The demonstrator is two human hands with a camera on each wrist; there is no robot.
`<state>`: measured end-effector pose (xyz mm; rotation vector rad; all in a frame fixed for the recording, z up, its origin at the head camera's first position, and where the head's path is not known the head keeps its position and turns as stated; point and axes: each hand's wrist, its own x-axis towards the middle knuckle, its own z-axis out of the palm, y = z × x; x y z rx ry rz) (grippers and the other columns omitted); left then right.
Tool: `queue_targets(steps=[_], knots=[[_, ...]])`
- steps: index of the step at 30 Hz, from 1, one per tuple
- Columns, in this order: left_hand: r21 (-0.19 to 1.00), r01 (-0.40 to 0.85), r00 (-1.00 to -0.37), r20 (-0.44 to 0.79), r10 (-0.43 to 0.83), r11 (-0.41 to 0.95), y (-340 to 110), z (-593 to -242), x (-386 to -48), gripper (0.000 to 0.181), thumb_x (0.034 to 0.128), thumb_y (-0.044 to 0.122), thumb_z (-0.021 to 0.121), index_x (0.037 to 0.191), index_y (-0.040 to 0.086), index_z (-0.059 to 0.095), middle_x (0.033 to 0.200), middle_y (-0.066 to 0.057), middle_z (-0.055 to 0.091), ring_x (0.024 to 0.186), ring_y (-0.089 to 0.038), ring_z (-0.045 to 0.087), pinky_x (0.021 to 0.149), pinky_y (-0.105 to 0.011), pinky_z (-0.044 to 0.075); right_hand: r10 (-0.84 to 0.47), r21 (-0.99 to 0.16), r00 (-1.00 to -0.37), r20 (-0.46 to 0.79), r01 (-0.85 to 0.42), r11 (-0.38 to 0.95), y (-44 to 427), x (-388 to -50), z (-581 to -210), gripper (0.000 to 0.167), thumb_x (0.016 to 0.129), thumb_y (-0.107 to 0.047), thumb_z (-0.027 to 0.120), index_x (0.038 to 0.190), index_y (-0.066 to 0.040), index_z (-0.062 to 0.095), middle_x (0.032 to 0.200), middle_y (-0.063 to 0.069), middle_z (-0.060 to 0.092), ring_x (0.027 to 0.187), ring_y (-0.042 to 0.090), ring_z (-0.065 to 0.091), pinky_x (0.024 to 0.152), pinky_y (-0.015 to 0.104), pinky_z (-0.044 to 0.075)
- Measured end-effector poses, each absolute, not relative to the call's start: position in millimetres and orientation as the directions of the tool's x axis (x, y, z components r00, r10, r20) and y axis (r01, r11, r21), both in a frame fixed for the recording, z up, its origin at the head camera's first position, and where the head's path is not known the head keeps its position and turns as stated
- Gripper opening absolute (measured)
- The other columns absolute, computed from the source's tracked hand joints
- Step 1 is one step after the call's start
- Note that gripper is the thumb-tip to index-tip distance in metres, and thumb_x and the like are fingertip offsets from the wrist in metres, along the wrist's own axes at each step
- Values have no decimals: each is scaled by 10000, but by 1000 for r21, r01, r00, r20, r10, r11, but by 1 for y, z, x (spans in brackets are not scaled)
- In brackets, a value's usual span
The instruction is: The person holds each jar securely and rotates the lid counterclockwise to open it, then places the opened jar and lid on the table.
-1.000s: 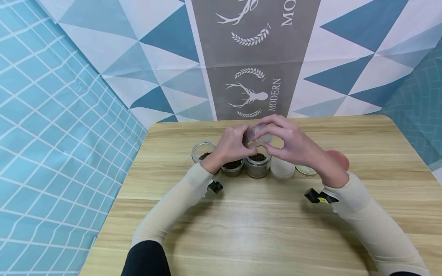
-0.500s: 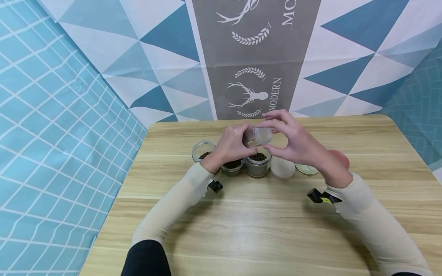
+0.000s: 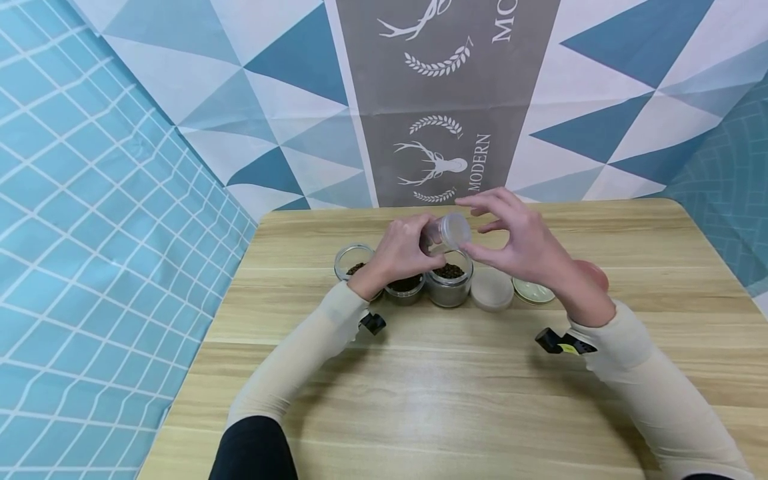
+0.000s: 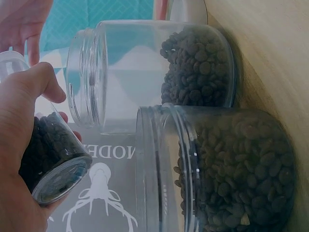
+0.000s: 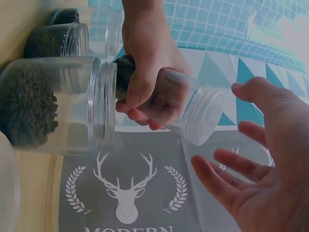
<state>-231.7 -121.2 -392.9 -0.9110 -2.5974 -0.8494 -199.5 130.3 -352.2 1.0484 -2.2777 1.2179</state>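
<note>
My left hand (image 3: 403, 252) grips a small clear jar (image 5: 173, 108) tilted above the row of larger jars. Dark pellets fill its lower part in the left wrist view, at the end away from its translucent cap (image 5: 208, 116). Just right of the cap is my right hand (image 3: 517, 237), with fingers spread and nothing held; the right wrist view shows a gap between it and the cap. Below the hands stands a wide, lidless clear jar (image 3: 447, 291), partly filled with dark brown pellets. Left of it are a second jar (image 3: 405, 291) and a third jar (image 3: 353, 257).
Right of the jars, a frosted white lid (image 3: 492, 291) lies on the wooden table (image 3: 414, 393). Past it lie a greenish lid (image 3: 533, 291) with a gold rim and a round pink thing (image 3: 593, 275), partly behind my right wrist. A patterned backdrop (image 3: 300, 133) rises behind the table.
My right hand has come off the small jar's cap and moved right, its fingers opening out. The cap now shows fully. My left hand has stayed nearly still with the jar.
</note>
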Motion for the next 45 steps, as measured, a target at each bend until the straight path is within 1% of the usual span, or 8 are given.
queue_targets(steps=[4, 7, 15, 21, 27, 36, 41, 45], knots=[[442, 640, -767, 419, 485, 629, -120, -393, -231, 527, 803, 179, 858, 1287, 2, 748, 995, -110, 832, 782, -197, 721, 693, -290, 581, -398, -621, -718, 572, -695, 361, 128, -199, -350, 621, 889, 6, 904, 1475, -53, 707, 1338, 181, 734, 1086, 370, 803, 811, 187, 675], [441, 639, -768, 418, 486, 630, -119, -393, -231, 535, 803, 181, 857, 1295, 2, 747, 1004, -111, 837, 783, -194, 721, 691, -284, 577, -363, -671, -759, 540, -649, 359, 125, -198, -349, 588, 925, -19, 881, 1484, -71, 709, 1354, 185, 742, 1074, 411, 816, 774, 105, 634], [426, 637, -769, 414, 488, 643, -117, -392, -231, 554, 803, 190, 864, 1311, 6, 741, 1025, -110, 840, 794, -194, 719, 698, -288, 573, -353, -707, -808, 472, -586, 395, 118, -195, -347, 488, 973, -136, 868, 1446, -120, 747, 1325, 138, 748, 1112, 375, 808, 766, 110, 632], [401, 652, -755, 428, 497, 644, -115, -393, -231, 468, 812, 189, 823, 1236, 10, 740, 981, -108, 824, 761, -190, 697, 675, -290, 558, -378, -639, -778, 502, -628, 444, 112, -196, -350, 376, 939, -119, 904, 1298, -58, 809, 1153, 145, 750, 990, 292, 763, 729, 113, 620], [410, 652, -755, 431, 494, 638, -116, -394, -230, 448, 808, 187, 818, 1216, 23, 737, 939, -94, 807, 735, -178, 673, 652, -271, 527, -383, -621, -764, 520, -645, 444, 111, -196, -351, 354, 920, -85, 912, 1260, -52, 820, 1131, 142, 744, 961, 286, 760, 719, 119, 621], [411, 639, -765, 421, 487, 650, -116, -394, -230, 473, 809, 201, 834, 1236, 22, 736, 978, -108, 821, 789, -209, 719, 696, -309, 574, -443, -586, -712, 544, -701, 407, 114, -196, -350, 356, 911, 6, 867, 1260, -40, 817, 1206, 153, 757, 994, 267, 763, 764, 348, 719], [409, 645, -761, 426, 490, 646, -117, -395, -230, 480, 809, 204, 847, 1240, 22, 737, 980, -107, 822, 805, -222, 733, 716, -327, 593, -493, -484, -623, 607, -782, 392, 117, -198, -353, 381, 874, 42, 861, 1246, -33, 821, 1251, 156, 784, 845, 224, 787, 755, 184, 638], [413, 655, -752, 438, 492, 633, -118, -397, -231, 438, 806, 196, 837, 1199, 28, 738, 951, -92, 804, 796, -215, 719, 715, -315, 582, -521, -413, -550, 652, -835, 365, 117, -201, -356, 407, 849, 70, 847, 1242, -35, 825, 1306, 171, 788, 1026, 297, 793, 901, 116, 534]])
